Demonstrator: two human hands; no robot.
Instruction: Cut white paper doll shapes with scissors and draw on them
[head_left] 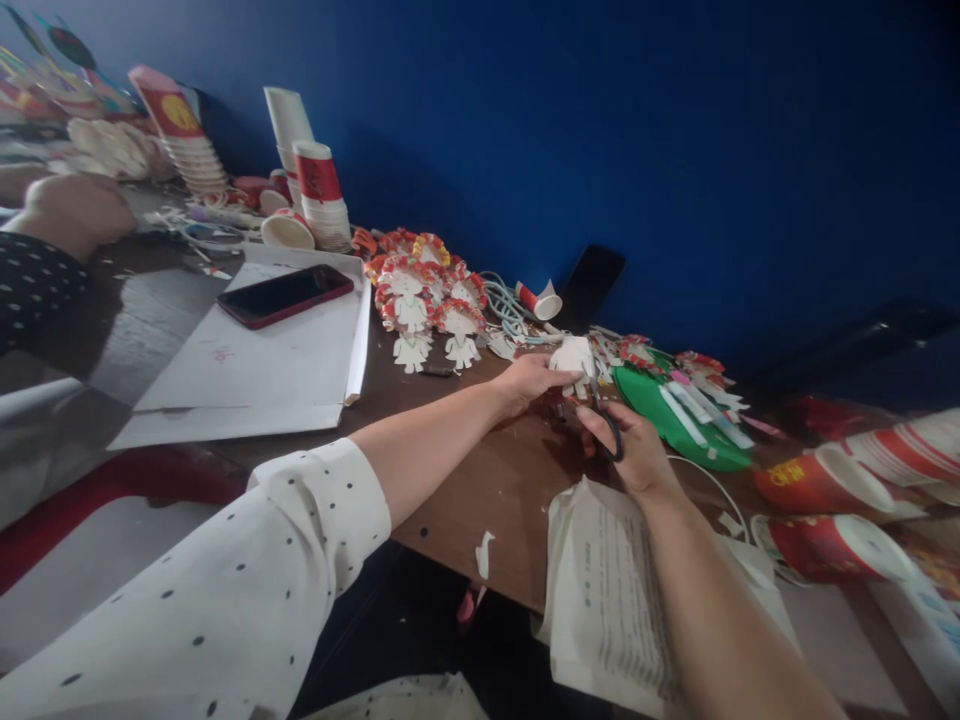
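In my left hand [531, 382] is a white paper cutout [571, 358], pinched between thumb and fingers above the brown table [472, 500]. My right hand [630, 440] is closed around the dark handles of a pair of scissors [611, 430], whose blades point up along the cutout's right edge. Whether the blades touch the paper is hard to make out. Left of my hands lies a cluster of white paper figures [411, 310] with red frilly tops. A green round piece [682, 420] with white strips on it is just right of the scissors.
A phone [289, 293] rests on white papers [247, 360] at the left. Stacked paper cups [322, 195] stand behind it, and red cups [825, 480] lie at the right. A printed white packet [604, 590] sits by my right forearm. Another person's hand [79, 210] is far left.
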